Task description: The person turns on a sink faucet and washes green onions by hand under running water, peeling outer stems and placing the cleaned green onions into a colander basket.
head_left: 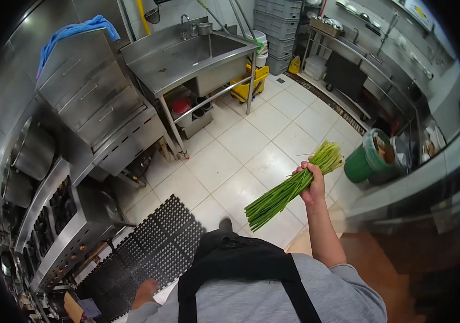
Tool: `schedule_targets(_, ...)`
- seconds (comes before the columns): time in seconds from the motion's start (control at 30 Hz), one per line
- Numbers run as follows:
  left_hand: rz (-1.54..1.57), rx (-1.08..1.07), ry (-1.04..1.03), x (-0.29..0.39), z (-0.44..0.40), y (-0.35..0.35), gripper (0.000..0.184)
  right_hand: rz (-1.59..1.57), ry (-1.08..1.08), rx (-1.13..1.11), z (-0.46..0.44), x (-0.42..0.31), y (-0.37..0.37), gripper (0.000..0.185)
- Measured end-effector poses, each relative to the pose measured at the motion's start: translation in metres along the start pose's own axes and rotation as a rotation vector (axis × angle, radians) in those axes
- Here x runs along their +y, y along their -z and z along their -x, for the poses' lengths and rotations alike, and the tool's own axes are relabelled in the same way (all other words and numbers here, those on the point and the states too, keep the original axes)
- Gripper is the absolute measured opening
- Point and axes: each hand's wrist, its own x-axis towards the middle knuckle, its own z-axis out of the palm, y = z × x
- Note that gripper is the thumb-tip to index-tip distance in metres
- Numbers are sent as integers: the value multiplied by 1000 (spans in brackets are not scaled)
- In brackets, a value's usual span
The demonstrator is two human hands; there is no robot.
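My right hand (314, 185) is wrapped round a thick bunch of long green stalks (276, 202), held out in front of me to the right, above the tiled floor. The stalks are dark green toward the lower left and pale yellow-green at the upper right end, beyond my fingers. Low at my left side hangs my left hand (146, 288), over the edge of the black perforated mat (160, 237). It is blurred, and its fingers cannot be made out. No object shows in it.
On the left stand a gas range (74, 237), large pots (35, 148) and a steel drawer cabinet (87, 89) with a blue cloth (76, 33). Ahead is a steel sink (216, 51) with a yellow mop bucket (251, 83) below. A green bin (360, 164) stands right.
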Motion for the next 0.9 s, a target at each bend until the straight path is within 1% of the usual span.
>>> schedule_targets(0.03, -90, 28, -23, 17, -8, 8, 44, 39, 53, 1, -28, -2, 3, 25)
schedule_targets(0.07, -292, 77, -63, 38, -20, 17, 44, 73, 108, 10, -53, -3, 7, 25)
schedule_targets(0.1, -302, 70, -63, 68, -36, 32, 44, 71, 138, 48, -76, -8, 14, 26)
schedule_targets(0.13, -388, 57, -100, 111, -59, 55, 41, 33, 129, 84, -102, -14, 26, 26)
schedule_targets(0.17, -465, 45, -152, 172, -86, 75, 40, 50, 164, 123, -126, -24, 28, 25)
schedule_targets(0.23, -629, -11, -228, 266, -120, 109, 36, 65, 186, 223, -150, -38, 43, 21)
schedule_targets(0.3, -424, 135, -430, 391, -168, 157, 37, 54, 241, 284, -188, -57, 57, 16)
schedule_targets(0.33, -237, 205, -466, 465, -156, 188, 38, 54, 265, 297, -201, -64, 62, 16)
schedule_targets(0.37, -245, 486, -804, 526, -139, 210, 31, 47, 295, 312, -214, -71, 67, 16)
schedule_targets(0.43, -106, 396, -876, 647, -104, 255, 34, 25, 345, 348, -242, -81, 69, 14)
schedule_targets(0.47, -128, 388, -891, 695, -86, 270, 34, 15, 363, 364, -257, -83, 72, 14)
schedule_targets(0.5, -39, 361, -969, 739, -67, 283, 32, 14, 376, 377, -274, -86, 74, 14)
schedule_targets(0.53, 56, 337, -1039, 772, -64, 291, 31, 13, 383, 384, -295, -86, 78, 14)
schedule_targets(0.57, 49, 344, -1038, 795, -72, 296, 31, 4, 381, 383, -319, -84, 84, 14)
schedule_targets(0.63, -51, 456, -1199, 834, -87, 309, 27, -9, 383, 435, -376, -80, 93, 16)
schedule_targets(0.67, -27, 486, -1184, 847, -96, 315, 27, -5, 363, 402, -408, -78, 92, 16)
schedule_targets(0.73, 21, 515, -1118, 859, -118, 313, 21, 9, 344, 446, -478, -77, 88, 15)
schedule_targets(0.77, 44, 540, -1090, 860, -123, 312, 21, 13, 296, 381, -512, -78, 79, 15)
schedule_targets(0.83, 93, 477, -1017, 877, -131, 319, 16, 37, 259, 325, -583, -83, 48, 16)
schedule_targets(0.9, 182, 532, -999, 908, -126, 339, 15, 70, 232, 258, -647, -84, 17, 18)
